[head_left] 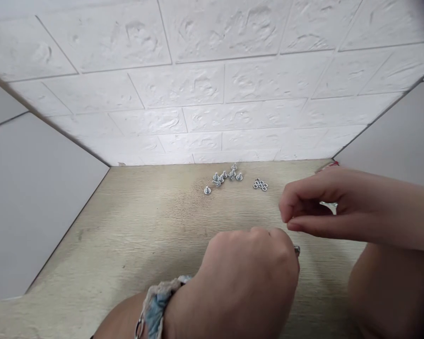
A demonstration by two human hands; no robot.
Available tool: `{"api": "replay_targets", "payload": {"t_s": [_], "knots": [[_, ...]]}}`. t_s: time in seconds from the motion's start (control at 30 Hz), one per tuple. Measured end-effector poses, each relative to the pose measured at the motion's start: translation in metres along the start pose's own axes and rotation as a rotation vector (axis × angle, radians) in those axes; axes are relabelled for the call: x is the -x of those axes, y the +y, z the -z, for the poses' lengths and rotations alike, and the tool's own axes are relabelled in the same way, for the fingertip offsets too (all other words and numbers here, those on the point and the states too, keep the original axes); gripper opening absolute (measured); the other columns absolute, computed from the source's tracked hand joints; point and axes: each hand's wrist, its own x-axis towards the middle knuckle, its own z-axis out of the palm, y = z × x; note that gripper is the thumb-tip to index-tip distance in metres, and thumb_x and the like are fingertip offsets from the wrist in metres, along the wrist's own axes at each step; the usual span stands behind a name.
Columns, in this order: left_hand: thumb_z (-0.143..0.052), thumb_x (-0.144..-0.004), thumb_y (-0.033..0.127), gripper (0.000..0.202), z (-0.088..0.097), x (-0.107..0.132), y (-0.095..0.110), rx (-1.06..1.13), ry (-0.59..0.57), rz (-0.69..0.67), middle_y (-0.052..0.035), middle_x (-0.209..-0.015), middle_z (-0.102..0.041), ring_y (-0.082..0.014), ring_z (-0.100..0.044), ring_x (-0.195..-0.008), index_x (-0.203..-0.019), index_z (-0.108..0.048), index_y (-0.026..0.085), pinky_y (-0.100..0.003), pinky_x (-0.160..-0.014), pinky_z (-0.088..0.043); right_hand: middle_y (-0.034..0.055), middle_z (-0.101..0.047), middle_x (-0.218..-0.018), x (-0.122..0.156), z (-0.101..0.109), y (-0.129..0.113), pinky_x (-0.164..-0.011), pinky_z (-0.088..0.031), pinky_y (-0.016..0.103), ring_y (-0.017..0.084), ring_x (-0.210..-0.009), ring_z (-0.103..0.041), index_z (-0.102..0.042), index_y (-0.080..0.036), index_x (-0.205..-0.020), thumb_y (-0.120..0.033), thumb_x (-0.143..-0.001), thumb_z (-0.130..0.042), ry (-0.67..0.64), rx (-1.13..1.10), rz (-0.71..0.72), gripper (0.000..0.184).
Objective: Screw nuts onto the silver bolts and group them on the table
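Note:
My left hand (249, 273) is closed in a fist, its back toward me, low in the middle of the view. A small dark metal piece (297, 251) pokes out past its index-finger side; the rest is hidden. Just above and to the right, my right hand (318, 207) is closed, thumb and fingertips pinched together. Whatever is between those fingertips, if anything, is too small to make out. Beyond the hands, several silver screws with washers (224, 174) lie in a loose group. To their right sits a small cluster of metal rings or nuts (260, 185).
A white brick-patterned wall (205, 89) rises behind the pale wooden surface (127, 226). White panels stand at the left (38, 197) and right (399, 127). Something with a red edge (334, 163) is mostly hidden behind my right hand.

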Motion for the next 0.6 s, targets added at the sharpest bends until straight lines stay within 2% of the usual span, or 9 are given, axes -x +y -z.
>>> {"api": "replay_targets", "payload": {"t_s": [0.07,0.23,0.33,0.53,0.6], "knots": [[-0.039,-0.084,0.027,0.027,0.000,0.004,0.002,-0.023,-0.017,0.022,-0.0021,-0.048,-0.047,-0.0127,-0.037,-0.040,-0.059,-0.048,0.020,-0.028,-0.038,-0.019,-0.0051,-0.050,-0.050,-0.006,-0.004,-0.002,-0.038,-0.030,0.020,0.007,-0.043,-0.042,-0.061,-0.020,-0.064,-0.026,-0.076,-0.058,-0.120,-0.065,-0.019,0.013],[-0.036,-0.086,0.039,0.037,0.005,0.002,0.008,0.024,-0.045,0.135,-0.0028,-0.045,-0.045,-0.0131,-0.035,-0.037,-0.055,-0.046,0.020,-0.028,-0.038,-0.014,-0.0046,-0.052,-0.052,-0.008,-0.005,-0.002,-0.037,-0.029,0.019,0.007,-0.044,-0.043,-0.061,-0.019,-0.065,-0.021,-0.076,-0.055,-0.164,-0.153,-0.005,0.012],[-0.034,-0.084,0.046,0.039,0.009,0.000,0.013,0.043,-0.050,0.192,-0.0041,-0.048,-0.049,-0.0132,-0.036,-0.038,-0.058,-0.050,0.020,-0.029,-0.039,-0.016,-0.0044,-0.053,-0.052,-0.006,-0.006,-0.003,-0.039,-0.031,0.018,0.007,-0.044,-0.044,-0.060,-0.019,-0.065,-0.021,-0.076,-0.055,-0.179,-0.144,0.008,0.013],[-0.033,-0.080,0.041,0.033,0.012,0.003,0.017,0.174,-0.068,0.199,-0.0066,-0.057,-0.055,-0.0171,-0.041,-0.043,-0.072,-0.058,0.022,-0.033,-0.042,-0.026,-0.0043,-0.054,-0.053,0.003,-0.008,-0.007,-0.041,-0.034,0.018,0.007,-0.046,-0.045,-0.061,-0.020,-0.066,-0.020,-0.076,-0.056,-0.102,-0.051,-0.010,0.011],[-0.031,-0.081,0.038,0.033,0.012,0.004,0.017,0.200,-0.067,0.197,-0.0071,-0.059,-0.056,-0.0180,-0.043,-0.046,-0.075,-0.059,0.022,-0.034,-0.045,-0.029,-0.0047,-0.054,-0.052,0.006,-0.008,-0.009,-0.041,-0.035,0.018,0.007,-0.045,-0.045,-0.061,-0.020,-0.065,-0.021,-0.074,-0.058,-0.019,-0.027,-0.005,0.009]]}}
